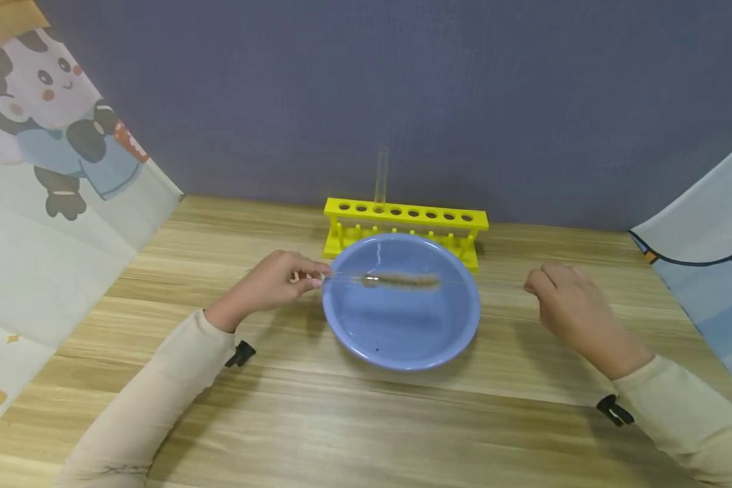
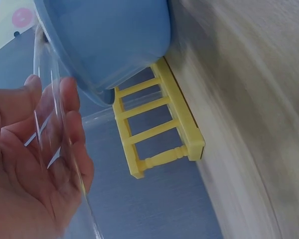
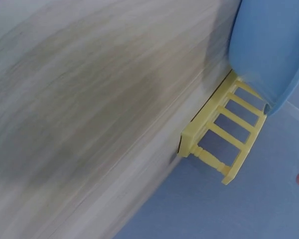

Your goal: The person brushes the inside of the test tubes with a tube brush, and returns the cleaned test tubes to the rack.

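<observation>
On a wood-grained counter [image 1: 402, 427] before a dark wall [image 1: 366, 81], we have a blue basin [image 1: 402, 342] with a yellow rack [image 1: 405, 210] at its twelve o'clock. At nine, our left hand [image 1: 274, 281] pinches a clear tube [image 1: 344, 278] above the basin; at three, our right hand [image 1: 570, 315] pinches the thin handle of a brush [image 1: 409, 280], its bristles too blurred to place inside or outside the tube. We seem mid-scrub; the next stroke calls for aligning both.
</observation>
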A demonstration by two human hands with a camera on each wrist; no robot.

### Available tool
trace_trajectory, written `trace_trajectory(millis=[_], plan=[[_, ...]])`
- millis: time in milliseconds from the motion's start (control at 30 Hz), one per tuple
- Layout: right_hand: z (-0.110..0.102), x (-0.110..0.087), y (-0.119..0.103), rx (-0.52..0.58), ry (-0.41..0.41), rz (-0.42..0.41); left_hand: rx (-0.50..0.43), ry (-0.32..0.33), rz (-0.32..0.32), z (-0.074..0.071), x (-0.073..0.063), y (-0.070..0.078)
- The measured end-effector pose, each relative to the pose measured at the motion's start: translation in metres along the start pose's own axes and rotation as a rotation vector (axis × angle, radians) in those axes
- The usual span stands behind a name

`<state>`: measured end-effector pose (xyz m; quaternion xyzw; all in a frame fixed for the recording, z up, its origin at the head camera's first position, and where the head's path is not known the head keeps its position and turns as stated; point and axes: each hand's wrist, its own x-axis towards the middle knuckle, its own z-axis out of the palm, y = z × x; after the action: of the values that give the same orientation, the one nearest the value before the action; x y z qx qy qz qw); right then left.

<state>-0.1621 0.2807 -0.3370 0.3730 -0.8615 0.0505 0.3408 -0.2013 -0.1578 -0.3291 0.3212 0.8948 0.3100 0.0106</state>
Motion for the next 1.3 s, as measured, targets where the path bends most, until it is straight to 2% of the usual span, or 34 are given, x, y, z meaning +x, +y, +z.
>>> trace_trajectory(millis=[167,333,433,633,800,1000,1300], plan=[[0.001,-0.004,0.004,-0.002,0.078,-0.040,-0.056,-0.038,-0.025,-0.003,0.001,0.002],[0.002,-0.008,0.008,-0.010,0.114,-0.030,-0.052,-0.040,-0.021,-0.004,0.003,0.005],[0.003,-0.010,0.009,0.007,0.126,-0.023,-0.019,-0.011,-0.010,-0.004,0.004,0.006],[-0.001,-0.015,0.015,0.052,0.110,-0.007,0.103,0.095,0.039,-0.002,0.005,0.007],[-0.010,-0.028,0.025,0.035,0.091,0.048,0.158,0.169,0.068,-0.003,0.003,0.002],[-0.019,-0.038,0.032,0.011,0.081,0.083,0.164,0.170,0.086,-0.003,0.003,0.000],[-0.020,-0.040,0.027,0.033,0.130,0.082,0.163,0.181,0.129,0.004,0.009,0.007]])
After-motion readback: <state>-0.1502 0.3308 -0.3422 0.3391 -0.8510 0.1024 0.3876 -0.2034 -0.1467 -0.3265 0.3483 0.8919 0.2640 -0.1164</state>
